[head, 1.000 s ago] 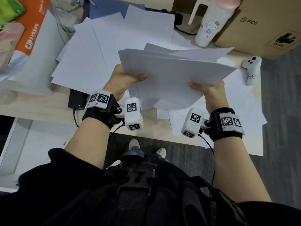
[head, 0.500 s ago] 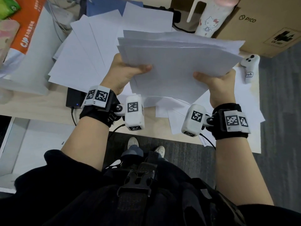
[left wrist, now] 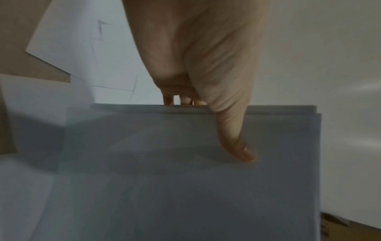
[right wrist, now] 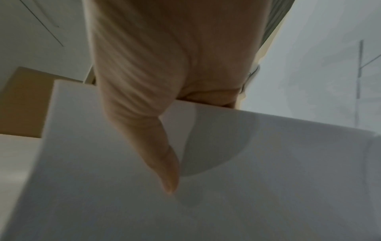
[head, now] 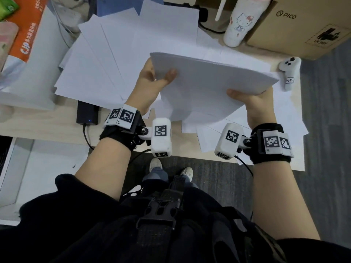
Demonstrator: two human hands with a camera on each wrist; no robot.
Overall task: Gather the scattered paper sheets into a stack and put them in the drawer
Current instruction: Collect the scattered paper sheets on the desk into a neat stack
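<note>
I hold a stack of white paper sheets (head: 207, 86) above the desk, tilted, with its edges nearly flush. My left hand (head: 152, 84) pinches its left edge, thumb on top and fingers underneath. My right hand (head: 252, 103) pinches the right edge the same way. The left wrist view shows the thumb lying on the stack (left wrist: 185, 163), and in the right wrist view the other thumb presses the stack (right wrist: 247, 179). More loose sheets (head: 106, 59) fan out over the desk at the left, and others (head: 218, 133) lie under the stack. No drawer is in view.
A wooden desk (head: 47, 126) carries a black power adapter (head: 87, 114), a white controller (head: 289, 73), a white Hello Kitty bottle (head: 237, 21), a cardboard PICO box (head: 303, 25) and an orange-and-white package (head: 24, 40). A white cabinet top (head: 47, 168) stands lower left.
The held sheets, splayed a second ago, have come together into a neater stack. Both hands have shifted slightly right with it, and the stack now tilts down to the right.
</note>
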